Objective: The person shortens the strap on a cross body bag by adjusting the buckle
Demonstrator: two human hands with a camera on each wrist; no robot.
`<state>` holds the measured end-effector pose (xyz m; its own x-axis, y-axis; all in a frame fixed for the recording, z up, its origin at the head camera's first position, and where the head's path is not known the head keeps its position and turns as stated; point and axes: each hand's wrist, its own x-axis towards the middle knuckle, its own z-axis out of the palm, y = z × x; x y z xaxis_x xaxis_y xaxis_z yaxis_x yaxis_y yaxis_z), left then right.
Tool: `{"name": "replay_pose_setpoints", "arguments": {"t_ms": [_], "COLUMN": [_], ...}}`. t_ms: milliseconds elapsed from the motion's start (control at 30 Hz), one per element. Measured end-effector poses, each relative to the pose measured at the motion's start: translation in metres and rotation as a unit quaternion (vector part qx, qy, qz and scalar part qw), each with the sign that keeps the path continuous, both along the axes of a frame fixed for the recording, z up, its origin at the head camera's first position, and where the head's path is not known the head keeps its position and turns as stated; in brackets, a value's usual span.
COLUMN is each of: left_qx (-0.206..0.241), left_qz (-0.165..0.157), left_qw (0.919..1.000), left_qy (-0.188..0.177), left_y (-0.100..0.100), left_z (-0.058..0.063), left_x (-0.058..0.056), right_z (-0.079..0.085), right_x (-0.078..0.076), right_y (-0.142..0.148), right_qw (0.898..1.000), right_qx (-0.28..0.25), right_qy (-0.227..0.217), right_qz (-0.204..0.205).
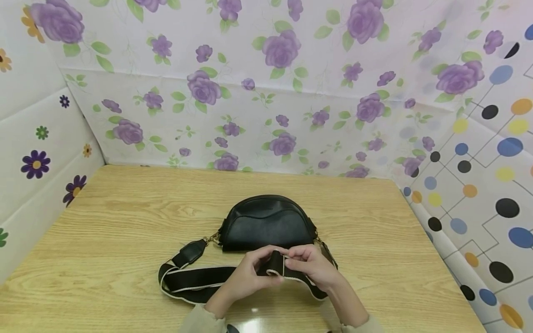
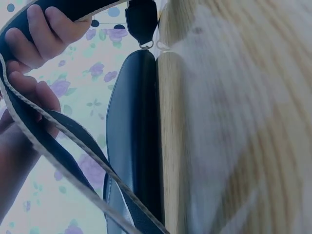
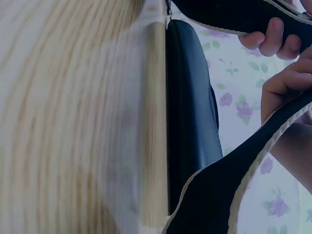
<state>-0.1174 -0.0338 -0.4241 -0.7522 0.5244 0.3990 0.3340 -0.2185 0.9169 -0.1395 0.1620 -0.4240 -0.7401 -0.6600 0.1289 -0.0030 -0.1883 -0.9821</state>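
Note:
A black half-moon shoulder bag (image 1: 268,226) stands on the table in front of both hands. Its wide black strap (image 1: 200,278) with cream edging lies looped toward the left and runs up into the hands. My left hand (image 1: 249,274) grips the strap, which is folded into a small loop between finger and thumb. Close beside it, my right hand (image 1: 313,267) pinches the strap just right of that fold. In the left wrist view the right hand's fingers (image 2: 51,31) curl over the strap. The right wrist view has the left hand's fingers (image 3: 273,39) under it.
A black leather tab (image 1: 190,253) joins the strap to the bag's left metal ring. Another tab (image 1: 328,252) hangs at the bag's right end. Behind the wooden table (image 1: 125,208) rises a flowered cloth wall (image 1: 250,120), with a dotted one (image 1: 483,162) at the right.

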Motion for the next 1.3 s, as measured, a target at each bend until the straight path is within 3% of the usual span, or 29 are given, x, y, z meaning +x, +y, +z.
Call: {"name": "replay_pose_setpoints", "arguments": {"t_ms": [733, 1033, 1300], "left_qx": [0.001, 0.014, 0.012], "left_qz": [0.03, 0.002, 0.006], "left_qw": [0.9995, 0.9998, 0.9998], "left_qy": [0.014, -0.012, -0.011], "left_y": [-0.005, -0.003, -0.002], "left_z": [0.004, 0.005, 0.005], "left_x": [-0.002, 0.0, 0.0], "right_z": [-0.004, -0.006, -0.004], "right_x": [-0.001, 0.001, 0.001], "right_y": [0.013, 0.012, 0.011], "right_qw": [1.0, 1.0, 1.0], "right_qx": [0.01, -0.017, -0.011], "right_qy": [-0.005, -0.007, -0.011], "right_qz": [0.004, 0.013, 0.002]}}
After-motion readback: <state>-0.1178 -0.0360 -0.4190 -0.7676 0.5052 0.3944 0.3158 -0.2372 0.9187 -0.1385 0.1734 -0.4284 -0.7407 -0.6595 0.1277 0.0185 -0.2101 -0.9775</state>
